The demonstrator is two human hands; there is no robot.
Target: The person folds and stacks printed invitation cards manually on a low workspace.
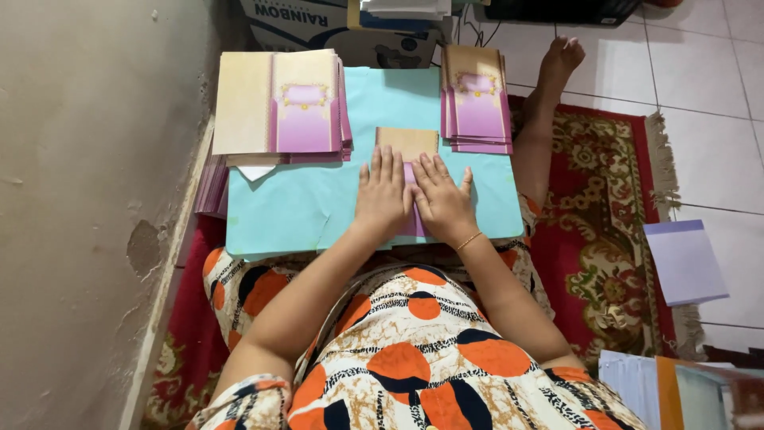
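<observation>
A: Two hands lie flat on one card (407, 142), side by side, and that card sits mid-board (278, 211), the pale blue sheet across the lap.

B: Start bigger. What's around?

A: Red rug (613, 239) on the tiled floor, wall to the left. On the board, a wide stack (278, 103) of opened purple-and-cream cards at the far left, and a narrower pile (476, 99) of folded ones at the far right. The card lies between them, apart from both.

B: And the hands themselves?

A: Left hand (382, 195) is spread, palm down, fingers pointing away. Right hand (442, 199) is the same, touching the left at the thumbs. Neither pinches anything; both press. Only the card's tan top edge and a purple strip show.

B: So it looks like a fold being flattened?

A: I'd judge so. To do it well, square the edges first, then sweep outward from the middle with even weight so the crease sets straight.
</observation>
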